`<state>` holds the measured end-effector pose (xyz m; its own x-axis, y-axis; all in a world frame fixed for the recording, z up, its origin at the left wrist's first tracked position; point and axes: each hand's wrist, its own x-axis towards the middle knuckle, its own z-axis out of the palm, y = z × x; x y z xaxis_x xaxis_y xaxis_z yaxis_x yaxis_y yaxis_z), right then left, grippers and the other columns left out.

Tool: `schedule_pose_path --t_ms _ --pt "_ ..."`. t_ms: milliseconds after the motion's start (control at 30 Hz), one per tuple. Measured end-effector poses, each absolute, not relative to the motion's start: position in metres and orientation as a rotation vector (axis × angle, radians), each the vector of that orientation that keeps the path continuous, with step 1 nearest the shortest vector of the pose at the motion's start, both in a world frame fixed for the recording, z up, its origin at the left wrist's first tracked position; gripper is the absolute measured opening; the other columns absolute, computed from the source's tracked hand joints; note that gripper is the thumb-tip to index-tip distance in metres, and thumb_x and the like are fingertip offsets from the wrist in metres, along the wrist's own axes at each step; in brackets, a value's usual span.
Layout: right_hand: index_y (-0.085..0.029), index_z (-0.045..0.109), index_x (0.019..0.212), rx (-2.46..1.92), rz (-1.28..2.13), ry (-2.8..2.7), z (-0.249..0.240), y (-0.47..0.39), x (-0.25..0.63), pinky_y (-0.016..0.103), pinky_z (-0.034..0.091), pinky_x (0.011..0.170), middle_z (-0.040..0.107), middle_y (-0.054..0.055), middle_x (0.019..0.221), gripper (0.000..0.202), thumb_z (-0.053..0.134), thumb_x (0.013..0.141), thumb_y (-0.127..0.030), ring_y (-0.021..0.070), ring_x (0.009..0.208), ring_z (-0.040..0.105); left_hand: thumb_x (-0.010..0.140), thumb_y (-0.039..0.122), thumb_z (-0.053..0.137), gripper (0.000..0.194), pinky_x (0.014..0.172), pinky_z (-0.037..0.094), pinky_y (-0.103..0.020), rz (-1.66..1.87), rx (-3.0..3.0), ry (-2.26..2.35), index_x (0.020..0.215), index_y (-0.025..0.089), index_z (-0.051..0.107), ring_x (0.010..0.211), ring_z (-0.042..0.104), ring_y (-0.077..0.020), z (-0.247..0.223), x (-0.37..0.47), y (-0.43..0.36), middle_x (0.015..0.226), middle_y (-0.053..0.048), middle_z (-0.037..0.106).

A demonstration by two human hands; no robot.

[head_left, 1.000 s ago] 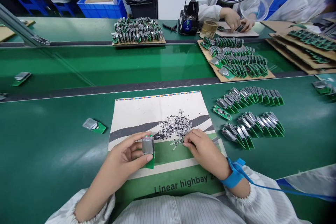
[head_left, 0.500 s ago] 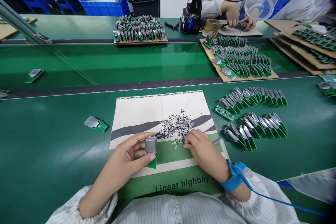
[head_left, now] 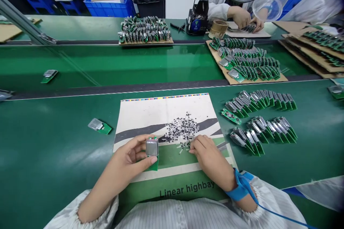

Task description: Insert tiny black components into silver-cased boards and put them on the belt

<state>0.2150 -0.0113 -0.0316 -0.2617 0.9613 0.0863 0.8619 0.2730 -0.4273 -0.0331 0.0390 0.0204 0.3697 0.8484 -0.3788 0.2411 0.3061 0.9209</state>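
My left hand point(head_left: 131, 157) grips a green circuit board point(head_left: 152, 150) with a silver rectangular part, held upright over the printed sheet point(head_left: 145, 114). Its thumb presses the board's lower front. To the right, the fingertips of my right hand point(head_left: 208, 154) are pinched together at the lower right edge of a pile of tiny black-and-silver parts point(head_left: 184, 127); whatever they hold is too small to make out. A blue strap point(head_left: 239, 186) circles my right wrist. One loose board point(head_left: 99, 126) lies left of the sheet.
Rows of boards point(head_left: 260, 102) stand at the right, one board point(head_left: 231, 116) flat beside them. Beyond, a green belt strip carries a board point(head_left: 49, 76) and a loaded cardboard tray point(head_left: 247, 59). Across it are another tray point(head_left: 145, 30), a tape roll point(head_left: 219, 28) and a co-worker's hands point(head_left: 243, 18).
The small board on the belt strip has shifted right. Both hands keep nearly the same pose, my left with the board. The whole view has moved slightly.
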Motion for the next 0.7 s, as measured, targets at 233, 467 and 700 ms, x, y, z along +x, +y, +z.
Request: schedule_pose_path --t_ms 233,467,700 --pt "-0.018 0.052 0.083 -1.599 0.416 -2.231 -0.037 -0.016 0.216 0.037 0.043 0.070 0.055 0.005 0.084 0.017 0.043 0.093 -0.007 0.0215 0.078 0.049 0.079 0.033 0.059 0.042 0.066 0.056 -0.032 0.343 1.747 1.415 0.118 0.019 0.062 0.071 0.063 -0.0188 0.012 -0.029 0.040 0.095 -0.007 0.063" --pt "-0.020 0.048 0.082 -1.559 0.419 -2.150 -0.042 -0.020 0.212 0.037 0.043 0.067 0.055 0.005 0.083 0.020 0.036 0.093 -0.008 0.0214 0.075 0.051 0.083 0.033 0.054 0.047 0.065 0.056 -0.037 0.177 2.122 1.666 0.125 0.012 0.058 0.080 0.065 -0.0257 0.016 -0.046 0.040 0.108 -0.014 0.064" --pt "-0.023 0.048 0.088 -1.450 0.576 -1.983 -0.054 -0.024 0.228 0.026 0.052 0.056 0.060 0.001 0.079 0.016 0.035 0.097 -0.021 0.0158 0.067 0.061 0.084 0.037 0.060 0.037 0.085 0.052 -0.037 0.166 2.207 1.983 0.115 0.017 0.064 0.095 0.065 -0.0258 0.052 -0.106 0.122 0.108 -0.010 0.068"
